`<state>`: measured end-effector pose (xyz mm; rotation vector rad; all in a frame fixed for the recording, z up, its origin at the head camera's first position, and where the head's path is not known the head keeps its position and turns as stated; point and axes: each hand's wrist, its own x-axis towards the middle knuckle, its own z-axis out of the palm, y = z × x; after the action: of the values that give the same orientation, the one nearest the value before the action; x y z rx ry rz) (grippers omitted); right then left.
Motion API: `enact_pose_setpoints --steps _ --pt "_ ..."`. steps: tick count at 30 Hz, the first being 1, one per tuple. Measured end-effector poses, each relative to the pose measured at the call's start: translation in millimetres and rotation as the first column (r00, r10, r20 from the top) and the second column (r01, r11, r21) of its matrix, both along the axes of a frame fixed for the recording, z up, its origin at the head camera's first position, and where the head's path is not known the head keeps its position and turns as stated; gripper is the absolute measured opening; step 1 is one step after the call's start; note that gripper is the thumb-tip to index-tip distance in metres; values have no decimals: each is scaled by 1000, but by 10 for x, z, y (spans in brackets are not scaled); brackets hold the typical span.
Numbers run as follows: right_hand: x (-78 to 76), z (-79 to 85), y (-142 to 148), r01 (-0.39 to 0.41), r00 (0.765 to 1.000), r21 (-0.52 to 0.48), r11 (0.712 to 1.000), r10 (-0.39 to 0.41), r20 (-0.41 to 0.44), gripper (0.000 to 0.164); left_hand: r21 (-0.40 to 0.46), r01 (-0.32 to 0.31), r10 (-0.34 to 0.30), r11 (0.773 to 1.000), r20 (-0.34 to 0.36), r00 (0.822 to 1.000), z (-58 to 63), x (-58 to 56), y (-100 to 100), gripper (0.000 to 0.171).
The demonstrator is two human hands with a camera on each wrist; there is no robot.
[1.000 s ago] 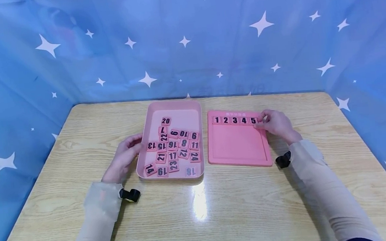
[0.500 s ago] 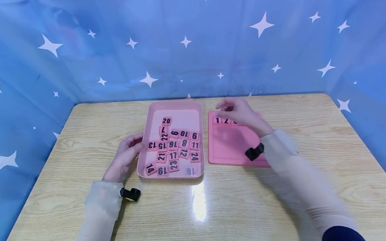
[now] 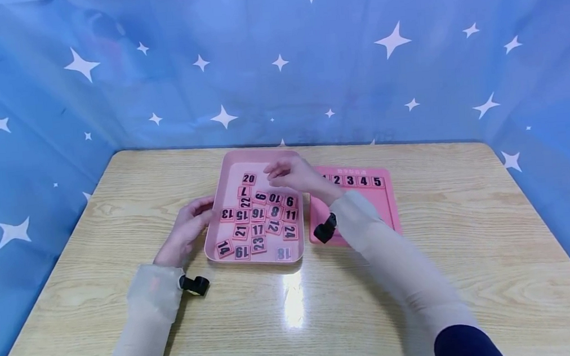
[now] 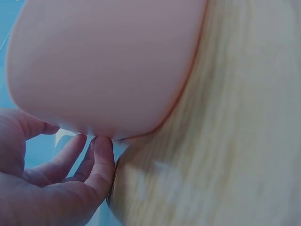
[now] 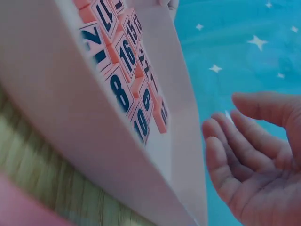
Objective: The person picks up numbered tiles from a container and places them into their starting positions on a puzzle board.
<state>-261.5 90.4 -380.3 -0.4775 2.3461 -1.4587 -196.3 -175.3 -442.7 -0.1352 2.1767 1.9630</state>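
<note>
Left hand [image 3: 184,226] at the left side of the pink tray [image 3: 235,170], with loosely bent fingers and with tips touching the tray's edge. How strong the hold, cannot tell. Right hand [image 3: 296,172] up over the far right part of the tray, with softly curled fingers, a thumb well away from them, and nothing held. In the right wrist view, a gap between those fingertips and the tray.

In the tray, a messy bunch of pink number tiles [image 3: 258,229] with big dark numbers, some sideways and some upside down. Farthest back, the 20 tile [image 3: 249,179]. Just nearer, the 7 tile [image 3: 244,192]. Out to the left, the 13 tile [image 3: 227,214]. In the near left corner, the 14 tile [image 3: 224,248], just beside the 19 tile [image 3: 242,252]. Near the right corner, a paler 18 tile [image 3: 284,254].

To the right of the tray, a flat pink board [image 3: 390,191], partly hidden under the right sleeve [image 3: 406,280]. Along the board's far side, a neat row of tiles, 1 to 5 [image 3: 364,180], with the 1 partly covered.

Under it all, a light wood table [image 3: 247,328] with one shiny spot [image 3: 293,299]. At the far side, blue cloth [image 3: 307,85] with white stars.
</note>
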Motion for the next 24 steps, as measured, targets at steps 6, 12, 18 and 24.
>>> enact_pose_setpoints --steps 6,12,18,24 --pt "-135 -38 -149 -76 994 37 996 73 85 33 6 0 0 1000 5 1000 9 5 2 49" --pt "-248 -142 -219 -136 966 5 991 131 222 35 5 7 -7 1000 5 1000 6 20 2 49" --pt "-239 -144 -264 -132 970 48 990 119 213 34 17 10 -10 1000 3 1000 12 24 14 50" --pt "-100 -92 -322 57 996 262 963 -71 45 30 17 6 -6 1000 11 1000 14 6 1 49"
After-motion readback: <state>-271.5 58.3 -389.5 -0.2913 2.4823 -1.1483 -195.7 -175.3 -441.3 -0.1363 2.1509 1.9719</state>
